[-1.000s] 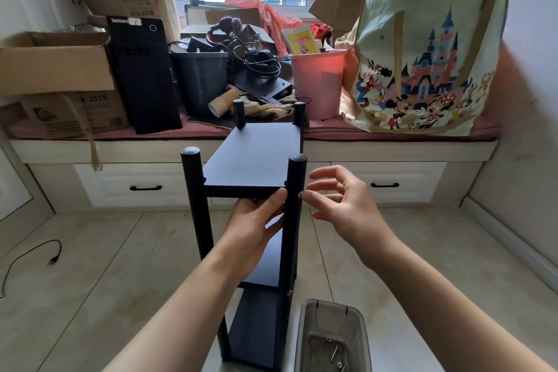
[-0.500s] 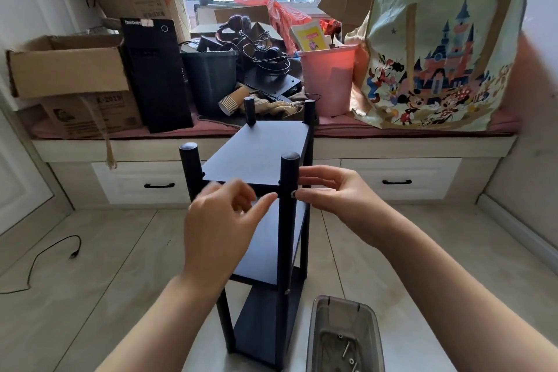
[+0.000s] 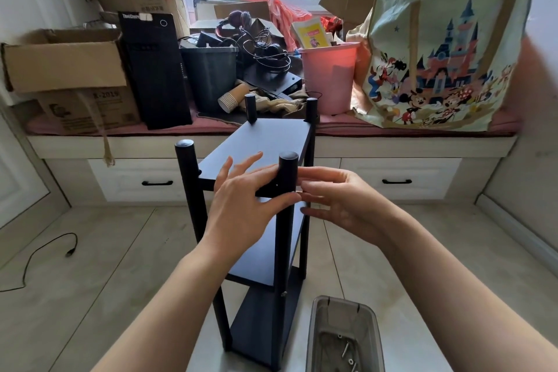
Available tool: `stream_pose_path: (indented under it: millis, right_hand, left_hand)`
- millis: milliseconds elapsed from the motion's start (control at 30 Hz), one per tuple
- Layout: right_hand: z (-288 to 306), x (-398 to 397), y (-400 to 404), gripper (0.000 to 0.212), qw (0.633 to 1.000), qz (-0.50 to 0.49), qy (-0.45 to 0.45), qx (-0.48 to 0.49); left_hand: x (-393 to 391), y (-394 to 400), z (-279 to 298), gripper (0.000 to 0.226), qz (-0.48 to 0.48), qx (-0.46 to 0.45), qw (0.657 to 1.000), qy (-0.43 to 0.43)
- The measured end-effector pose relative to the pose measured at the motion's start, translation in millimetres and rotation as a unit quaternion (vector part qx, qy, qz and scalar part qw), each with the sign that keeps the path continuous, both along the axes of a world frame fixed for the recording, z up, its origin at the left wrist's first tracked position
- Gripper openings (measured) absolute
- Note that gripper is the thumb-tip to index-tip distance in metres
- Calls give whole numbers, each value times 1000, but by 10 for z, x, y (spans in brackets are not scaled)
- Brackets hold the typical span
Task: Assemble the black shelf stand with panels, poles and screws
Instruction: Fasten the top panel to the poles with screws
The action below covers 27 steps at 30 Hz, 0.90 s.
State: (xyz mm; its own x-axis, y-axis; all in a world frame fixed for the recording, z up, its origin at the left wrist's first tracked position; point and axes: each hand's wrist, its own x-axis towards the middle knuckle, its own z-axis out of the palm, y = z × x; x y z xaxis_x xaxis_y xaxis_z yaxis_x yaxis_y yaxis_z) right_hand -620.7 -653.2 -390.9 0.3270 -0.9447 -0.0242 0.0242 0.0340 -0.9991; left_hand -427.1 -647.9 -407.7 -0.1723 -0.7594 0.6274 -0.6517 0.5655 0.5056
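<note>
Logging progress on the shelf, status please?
Left hand open, fingers on near right pole. Right hand open beside it. Shelf stand upright, three panels on. Screw tub on floor.

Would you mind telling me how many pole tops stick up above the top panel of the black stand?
4: near left pole top, near right pole top between the hands, far left pole top, far right pole top. None seems hidden.

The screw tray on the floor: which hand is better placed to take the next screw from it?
Probably the right hand. The screw tray lies on the floor below it, right of the shelf stand, while the left hand rests against the near right pole and top panel, steadying them.
</note>
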Motion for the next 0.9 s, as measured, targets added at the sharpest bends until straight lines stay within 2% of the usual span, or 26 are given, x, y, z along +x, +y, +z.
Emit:
stream_pose_path:
  millis: [133, 200, 333, 400, 467, 600, 700, 900]
  right_hand:
    - [36, 113, -72, 11, 983, -49, -146, 101]
    - [60, 199, -98, 17, 969, -68, -194, 138]
    - [46, 375, -204, 49, 960, -73, -218, 159]
    - [30, 435, -255, 51, 945, -62, -266, 179]
    - [29, 473, -293, 43, 924, -39, -321, 206]
    - [-9, 523, -380, 29, 937, -24, -305, 168]
    - [-14, 528, -401, 22, 932, -27, -323, 161]
    - [-9, 548, -364, 23, 926, -26, -345, 150]
  left_hand:
    - [6, 3, -14, 36, -5, -5, 1000, -7]
    - [14, 5, -19, 39, -4, -12, 1000, -9]
    - [19, 11, -19, 47, -5, -27, 999, -21]
    - [20, 1, -19, 50, -5, -29, 999, -31]
    - [28, 5, -14, 52, -6, -33, 999, -33]
    - [33, 28, 25, 56, 5, -51, 998, -46]
    - [46, 7, 44, 58, 8, -47, 998, -51]
    - [127, -56, 40, 54, -23, -16, 999, -32]
